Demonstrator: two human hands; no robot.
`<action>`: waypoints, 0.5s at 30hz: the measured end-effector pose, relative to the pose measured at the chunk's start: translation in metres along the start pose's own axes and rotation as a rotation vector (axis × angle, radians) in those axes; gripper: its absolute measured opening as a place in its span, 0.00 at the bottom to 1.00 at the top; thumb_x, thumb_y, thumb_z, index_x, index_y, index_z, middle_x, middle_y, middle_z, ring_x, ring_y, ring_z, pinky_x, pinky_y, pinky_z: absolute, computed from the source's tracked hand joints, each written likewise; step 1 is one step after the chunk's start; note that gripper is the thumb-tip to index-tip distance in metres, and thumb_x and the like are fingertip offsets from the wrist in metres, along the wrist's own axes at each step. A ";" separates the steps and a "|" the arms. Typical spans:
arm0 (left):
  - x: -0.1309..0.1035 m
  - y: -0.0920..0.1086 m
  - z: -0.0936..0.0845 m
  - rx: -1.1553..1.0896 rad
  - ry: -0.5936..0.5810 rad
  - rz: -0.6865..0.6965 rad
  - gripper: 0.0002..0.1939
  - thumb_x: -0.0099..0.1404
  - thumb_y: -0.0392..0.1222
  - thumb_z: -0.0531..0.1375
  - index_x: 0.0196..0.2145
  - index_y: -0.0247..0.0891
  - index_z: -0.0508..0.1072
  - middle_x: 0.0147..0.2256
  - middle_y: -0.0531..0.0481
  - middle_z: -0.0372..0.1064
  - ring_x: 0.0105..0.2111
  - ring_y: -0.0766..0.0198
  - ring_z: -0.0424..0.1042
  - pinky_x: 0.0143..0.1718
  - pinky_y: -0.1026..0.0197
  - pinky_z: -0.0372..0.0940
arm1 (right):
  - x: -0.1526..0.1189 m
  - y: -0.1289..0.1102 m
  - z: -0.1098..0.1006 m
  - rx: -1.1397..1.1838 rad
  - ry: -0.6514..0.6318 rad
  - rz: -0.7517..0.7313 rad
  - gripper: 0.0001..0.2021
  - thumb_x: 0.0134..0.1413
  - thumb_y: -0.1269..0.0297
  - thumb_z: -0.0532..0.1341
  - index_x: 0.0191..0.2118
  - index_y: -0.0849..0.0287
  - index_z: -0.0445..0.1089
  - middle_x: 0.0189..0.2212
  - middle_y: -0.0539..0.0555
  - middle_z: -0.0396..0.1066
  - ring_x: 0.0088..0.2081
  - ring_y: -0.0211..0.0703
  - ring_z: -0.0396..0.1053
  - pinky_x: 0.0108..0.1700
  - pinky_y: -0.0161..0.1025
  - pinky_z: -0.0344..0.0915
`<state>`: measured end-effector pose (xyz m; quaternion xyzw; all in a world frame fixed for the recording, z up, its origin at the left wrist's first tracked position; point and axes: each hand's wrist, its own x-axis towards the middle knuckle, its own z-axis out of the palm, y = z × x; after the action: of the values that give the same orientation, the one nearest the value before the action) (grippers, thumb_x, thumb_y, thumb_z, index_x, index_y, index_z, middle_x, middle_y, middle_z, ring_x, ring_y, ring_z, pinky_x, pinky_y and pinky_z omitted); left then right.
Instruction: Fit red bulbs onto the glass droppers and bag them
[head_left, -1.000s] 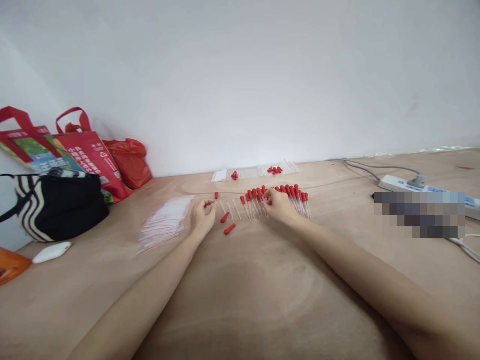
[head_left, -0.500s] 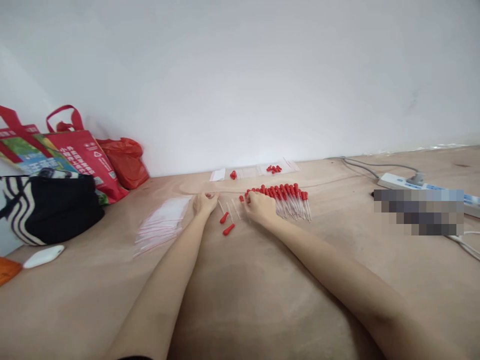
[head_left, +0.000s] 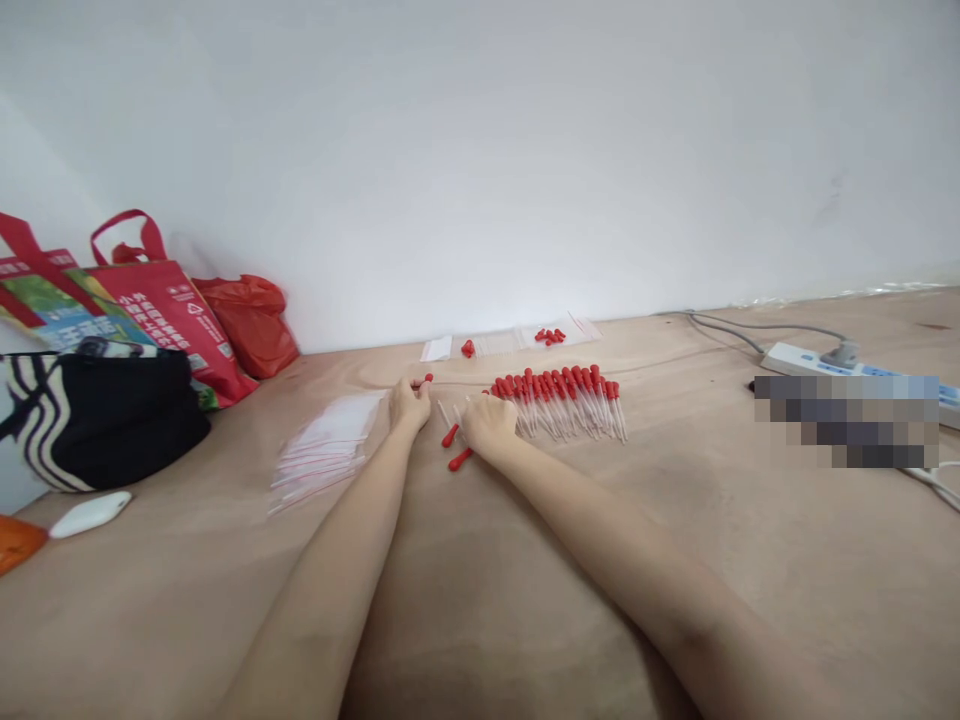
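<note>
Our left hand [head_left: 409, 408] pinches a red bulb [head_left: 428, 378] left of the dropper row [head_left: 576, 376]. Our right hand [head_left: 490, 422] blocks the row's left end; its grip we cannot tell. Plastic bags [head_left: 330, 432] lie farther left, a power strip [head_left: 796, 363] rightward.

Right hand [head_left: 489, 425] gone leftward, off red-capped droppers [head_left: 571, 385], now over by bare tubes [head_left: 443, 413], blocking my view of ones seen half second ago. Droppers formerly behind its fingers now in plain sight. Red bulb [head_left: 428, 378] now showing, pinched at left hand's [head_left: 409, 408] fingertips; hidden just before.
</note>
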<state>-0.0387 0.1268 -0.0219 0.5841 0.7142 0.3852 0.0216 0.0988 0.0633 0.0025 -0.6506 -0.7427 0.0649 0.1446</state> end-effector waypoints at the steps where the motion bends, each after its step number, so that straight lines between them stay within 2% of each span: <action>1: -0.003 0.001 -0.002 -0.031 0.023 0.028 0.09 0.58 0.41 0.52 0.34 0.34 0.68 0.35 0.43 0.69 0.35 0.58 0.68 0.35 0.59 0.61 | -0.004 0.004 -0.002 -0.005 0.020 -0.001 0.08 0.50 0.69 0.54 0.33 0.62 0.70 0.33 0.62 0.71 0.36 0.47 0.68 0.30 0.37 0.59; 3: -0.013 0.005 -0.008 -0.092 0.056 0.092 0.09 0.60 0.40 0.51 0.36 0.34 0.66 0.37 0.45 0.68 0.34 0.61 0.68 0.34 0.61 0.61 | -0.016 0.018 -0.005 -0.022 0.106 -0.036 0.10 0.53 0.69 0.51 0.37 0.65 0.67 0.36 0.64 0.69 0.38 0.48 0.67 0.34 0.40 0.58; 6: -0.039 0.014 -0.019 -0.166 0.076 0.190 0.09 0.58 0.41 0.54 0.36 0.35 0.65 0.35 0.47 0.67 0.34 0.63 0.67 0.34 0.63 0.61 | -0.041 0.054 -0.008 -0.036 0.303 -0.235 0.11 0.56 0.66 0.47 0.37 0.65 0.64 0.34 0.62 0.69 0.39 0.49 0.64 0.39 0.44 0.54; 7: -0.050 0.017 -0.022 -0.194 0.076 0.235 0.10 0.57 0.40 0.55 0.36 0.35 0.65 0.34 0.48 0.67 0.34 0.63 0.66 0.36 0.63 0.61 | -0.050 0.068 -0.009 -0.010 0.313 -0.296 0.11 0.56 0.65 0.47 0.35 0.64 0.63 0.33 0.61 0.69 0.37 0.48 0.64 0.39 0.44 0.53; 8: -0.061 0.020 -0.025 -0.260 0.061 0.346 0.11 0.57 0.40 0.55 0.38 0.34 0.65 0.33 0.48 0.67 0.34 0.63 0.66 0.36 0.62 0.61 | -0.059 0.083 -0.009 0.029 0.303 -0.357 0.11 0.57 0.66 0.46 0.33 0.63 0.62 0.31 0.59 0.69 0.35 0.46 0.64 0.38 0.43 0.53; 9: -0.073 0.024 -0.029 -0.300 0.037 0.448 0.12 0.57 0.40 0.55 0.40 0.34 0.65 0.32 0.49 0.66 0.34 0.63 0.66 0.37 0.61 0.61 | -0.068 0.096 -0.010 0.085 0.286 -0.411 0.10 0.57 0.66 0.46 0.32 0.62 0.62 0.30 0.57 0.68 0.34 0.44 0.64 0.38 0.42 0.53; 11: -0.095 0.032 -0.034 -0.287 -0.088 0.620 0.09 0.59 0.39 0.54 0.38 0.37 0.68 0.31 0.49 0.66 0.35 0.63 0.65 0.38 0.60 0.60 | -0.083 0.118 -0.011 0.207 0.259 -0.485 0.08 0.57 0.67 0.46 0.33 0.61 0.61 0.30 0.55 0.68 0.32 0.41 0.64 0.36 0.38 0.54; 15: -0.123 0.050 -0.040 -0.255 -0.243 0.740 0.08 0.61 0.38 0.52 0.36 0.39 0.70 0.31 0.49 0.66 0.34 0.63 0.65 0.39 0.59 0.58 | -0.099 0.137 -0.015 0.269 0.293 -0.570 0.09 0.57 0.68 0.47 0.41 0.59 0.60 0.31 0.54 0.68 0.32 0.40 0.64 0.35 0.38 0.55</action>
<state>0.0220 0.0021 -0.0166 0.8354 0.3946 0.3807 0.0380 0.2439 -0.0157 -0.0346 -0.3944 -0.8508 0.0252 0.3463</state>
